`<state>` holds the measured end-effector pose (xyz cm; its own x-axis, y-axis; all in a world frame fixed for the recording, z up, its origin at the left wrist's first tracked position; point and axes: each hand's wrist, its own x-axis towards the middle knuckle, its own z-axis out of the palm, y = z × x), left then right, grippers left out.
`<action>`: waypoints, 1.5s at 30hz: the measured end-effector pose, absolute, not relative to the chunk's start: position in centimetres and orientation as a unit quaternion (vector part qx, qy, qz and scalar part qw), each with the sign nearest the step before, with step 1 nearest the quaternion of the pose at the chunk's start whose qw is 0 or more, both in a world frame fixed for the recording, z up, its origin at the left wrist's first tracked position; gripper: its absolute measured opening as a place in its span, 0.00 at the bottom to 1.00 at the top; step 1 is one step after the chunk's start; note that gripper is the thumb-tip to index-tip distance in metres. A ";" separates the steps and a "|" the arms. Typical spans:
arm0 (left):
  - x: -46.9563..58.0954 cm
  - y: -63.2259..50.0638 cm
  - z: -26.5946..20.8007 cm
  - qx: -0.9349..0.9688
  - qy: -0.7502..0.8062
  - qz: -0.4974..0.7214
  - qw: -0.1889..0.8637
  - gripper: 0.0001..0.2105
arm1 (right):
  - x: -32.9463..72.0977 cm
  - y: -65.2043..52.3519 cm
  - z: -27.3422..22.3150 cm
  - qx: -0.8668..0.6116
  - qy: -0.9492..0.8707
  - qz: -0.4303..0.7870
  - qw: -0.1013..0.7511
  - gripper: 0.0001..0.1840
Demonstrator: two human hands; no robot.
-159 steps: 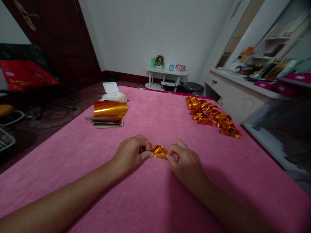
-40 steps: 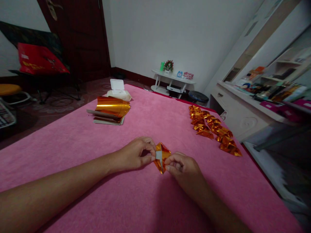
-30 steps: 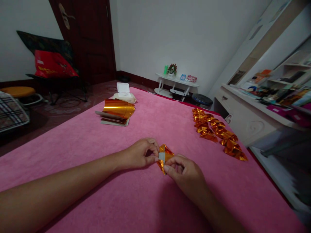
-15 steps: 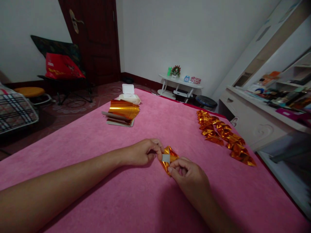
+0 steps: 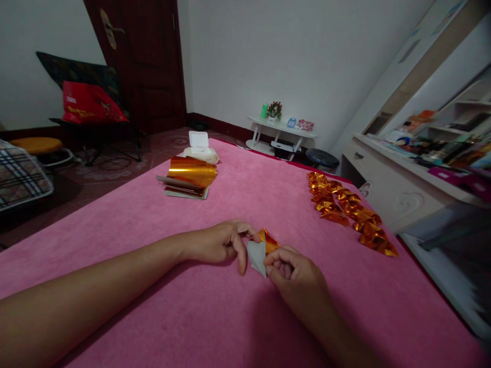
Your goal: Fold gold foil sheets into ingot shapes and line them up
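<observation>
A partly folded sheet of gold foil paper lies on the pink cover between my hands, its grey backing showing on the left and shiny gold at the top right. My right hand pinches its right edge between thumb and fingers. At its left side is my left hand, thumb and fingers apart, with a fingertip touching the upper left of the paper. Folded gold foil pieces sit in two rows on the right. A stack of flat gold foil sheets rests farther off to the left.
A white-lidded wipes pack stands behind the sheet stack. Along the right side runs a cluttered white dresser. Beyond the far edge are a small white table and a dark round bin. A red bag rests on a chair.
The left side of the foil paper has been unfolded, so more grey backing shows. My left thumb has come away from the paper, while my right hand keeps its pinch. The view has shifted slightly.
</observation>
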<state>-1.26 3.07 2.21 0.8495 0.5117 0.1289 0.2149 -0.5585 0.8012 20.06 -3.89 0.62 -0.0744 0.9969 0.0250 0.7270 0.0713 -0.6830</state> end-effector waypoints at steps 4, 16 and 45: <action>-1.9 3.2 2.7 0.875 0.193 0.139 0.421 0.24 | 20.1 -4.0 0.6 -0.631 -0.683 0.270 0.252 0.09; -2.2 3.0 2.9 0.917 0.171 0.111 0.343 0.30 | 20.4 -4.7 0.7 -0.583 -0.709 0.318 0.238 0.16; -0.8 2.3 1.3 0.931 0.182 0.211 0.237 0.08 | 20.5 -3.9 0.7 -0.645 -0.639 0.333 0.256 0.10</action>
